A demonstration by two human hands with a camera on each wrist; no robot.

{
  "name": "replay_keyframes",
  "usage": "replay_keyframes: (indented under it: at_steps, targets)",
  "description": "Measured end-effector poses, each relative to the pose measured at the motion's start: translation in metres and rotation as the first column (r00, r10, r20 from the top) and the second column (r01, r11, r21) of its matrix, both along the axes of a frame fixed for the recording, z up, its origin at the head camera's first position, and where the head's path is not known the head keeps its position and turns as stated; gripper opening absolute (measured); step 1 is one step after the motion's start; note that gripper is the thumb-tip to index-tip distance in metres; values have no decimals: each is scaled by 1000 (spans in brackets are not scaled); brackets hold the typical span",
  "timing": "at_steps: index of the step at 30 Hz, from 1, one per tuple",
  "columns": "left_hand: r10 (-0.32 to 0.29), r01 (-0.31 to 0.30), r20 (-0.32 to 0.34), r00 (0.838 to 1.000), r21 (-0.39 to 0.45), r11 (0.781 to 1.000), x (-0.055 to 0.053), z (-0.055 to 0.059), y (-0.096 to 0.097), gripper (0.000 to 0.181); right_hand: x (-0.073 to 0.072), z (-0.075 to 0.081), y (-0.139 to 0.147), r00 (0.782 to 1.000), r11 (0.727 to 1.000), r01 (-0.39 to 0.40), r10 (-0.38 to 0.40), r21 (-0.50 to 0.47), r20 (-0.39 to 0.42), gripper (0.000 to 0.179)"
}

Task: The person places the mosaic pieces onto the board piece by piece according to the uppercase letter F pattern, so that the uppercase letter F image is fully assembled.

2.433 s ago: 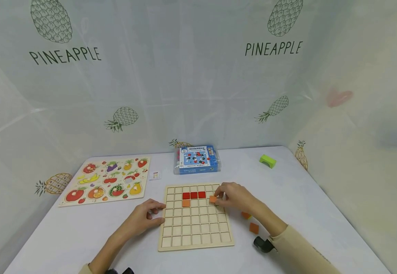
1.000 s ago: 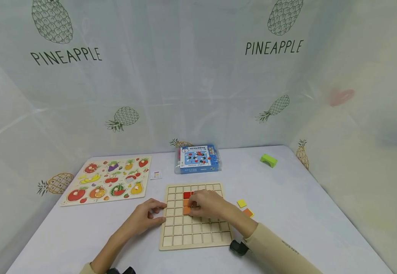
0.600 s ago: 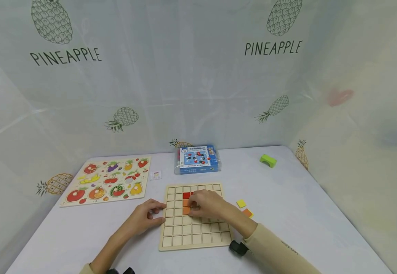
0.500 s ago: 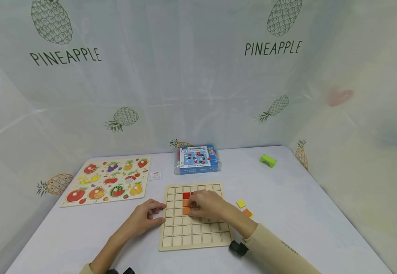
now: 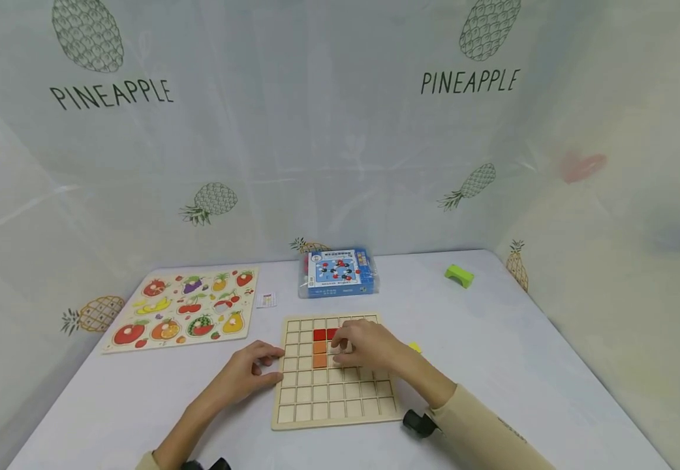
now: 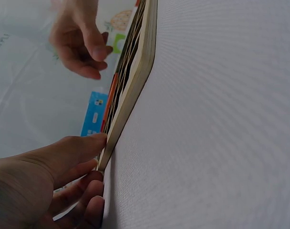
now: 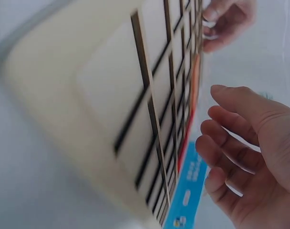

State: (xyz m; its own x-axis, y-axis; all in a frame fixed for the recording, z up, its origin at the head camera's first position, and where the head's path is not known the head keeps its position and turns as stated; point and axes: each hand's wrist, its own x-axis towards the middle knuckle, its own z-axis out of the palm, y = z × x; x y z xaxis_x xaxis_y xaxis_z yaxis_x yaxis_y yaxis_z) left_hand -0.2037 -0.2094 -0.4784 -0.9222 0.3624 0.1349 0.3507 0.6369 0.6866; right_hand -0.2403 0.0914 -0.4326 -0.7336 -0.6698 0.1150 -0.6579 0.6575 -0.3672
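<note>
A wooden grid board [image 5: 335, 395] lies on the table. Red tiles [image 5: 319, 335] sit in an upper row, the right one partly covered by my right hand. Two orange tiles [image 5: 319, 360] are stacked down the column beneath the leftmost red one. My left hand [image 5: 245, 373] rests at the board's left edge, thumb and fingertips touching it; the left wrist view shows the thumb [image 6: 95, 142] against the rim. Hovering over the board, just right of the orange tiles, is my right hand [image 5: 369, 346]. Its fingers are relaxed and apart, with nothing between them in the right wrist view.
A yellow tile [image 5: 415, 347] peeks out behind the right forearm. Farther back are a fruit puzzle board [image 5: 184, 313], a small printed card [image 5: 266, 300], a blue boxed set [image 5: 340, 274] and a green arch block [image 5: 460, 275].
My right hand brought an orange tile to the column below the first orange one, let go, and has drawn back a little up and right. The left hand stays put.
</note>
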Motion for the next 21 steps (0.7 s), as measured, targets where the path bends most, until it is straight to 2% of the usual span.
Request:
replay_keyframes:
  at_steps: [5, 11, 16, 21]
  targets:
    - [0, 0, -13, 1000, -1, 1000, 0, -1, 0, 40, 1, 6, 25, 999, 999, 38, -38, -18, -5, 17]
    - [1, -1, -18, 1000, -2, 1000, -1, -1, -3, 40, 9, 12, 59, 995, 996, 93, -93, -3, 22, 19]
    - [-9, 9, -4, 1000, 9, 1000, 0, 0, -1, 40, 20, 9, 91, 988, 988, 156, -156, 22, 17, 20]
    - [-14, 14, -3, 1000, 6, 1000, 0, 0, 0, 40, 33, 3, 120, 986, 986, 168, -168, 4, -16, 22]
